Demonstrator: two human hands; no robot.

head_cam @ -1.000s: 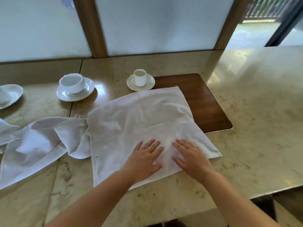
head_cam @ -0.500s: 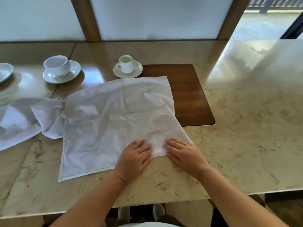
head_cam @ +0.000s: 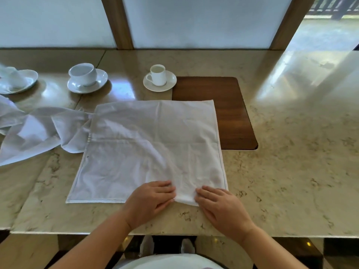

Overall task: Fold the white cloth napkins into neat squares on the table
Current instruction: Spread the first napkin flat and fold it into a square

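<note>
A white cloth napkin (head_cam: 151, 150) lies spread nearly flat on the marble table (head_cam: 291, 171), its far right corner over a dark wooden mat (head_cam: 231, 113). My left hand (head_cam: 153, 200) and my right hand (head_cam: 219, 206) rest palm down at the napkin's near edge, fingers straight and pointing toward each other. A small bunched strip of cloth (head_cam: 185, 197) shows between the fingertips. A second, crumpled white napkin (head_cam: 38, 131) lies to the left, touching the first.
A small cup on a saucer (head_cam: 159, 78) stands beyond the napkin, next to the mat. A wider cup on a saucer (head_cam: 85, 76) and another saucer (head_cam: 17, 80) sit far left. The table's front edge runs just below my wrists.
Both hands slid back over the napkin from its middle to its near edge, flattening it. The view shifted, so the napkin now appears square to me.
</note>
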